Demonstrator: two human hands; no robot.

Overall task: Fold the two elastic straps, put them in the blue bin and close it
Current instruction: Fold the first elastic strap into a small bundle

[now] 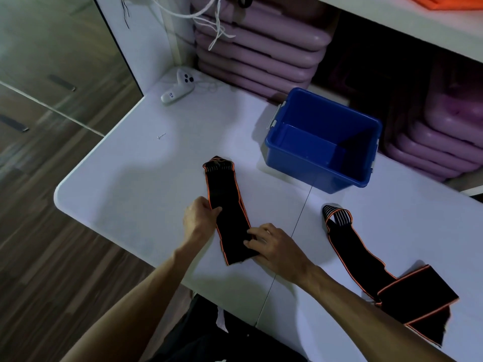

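White tabletop (pixel 156 163) w/ rounded corner, shelves behind it, wood floor off its left edge. On it, just left of the blue bin (pixel 324 138) and nearer the person, lies the first elastic strap (pixel 230 210): black w/ orange edging, flat and doubled over, striped end pointing away from the person. Left hand (pixel 200 218) pinches its left edge at mid-length, thumb on top; right hand (pixel 274 245) presses fingers down on the near end. Prob. pinning the layers so the stretchy fabric can't spring open while the next fold is made.

Second strap (pixel 366 259) sits right of the bin and nearer the person, untouched, long, only loosely doubled at its near end, which lies at the table edge. Kept apart, likely so each gets folded on its own.

Bin is open and empty, close to both straps, so short reach for dropping in. No lid in view; can't tell where it is.

Far left of the bin, a white controller (pixel 179 86) and a small screw (pixel 161 136); behind the bin, stacked lilac trays (pixel 261 48).
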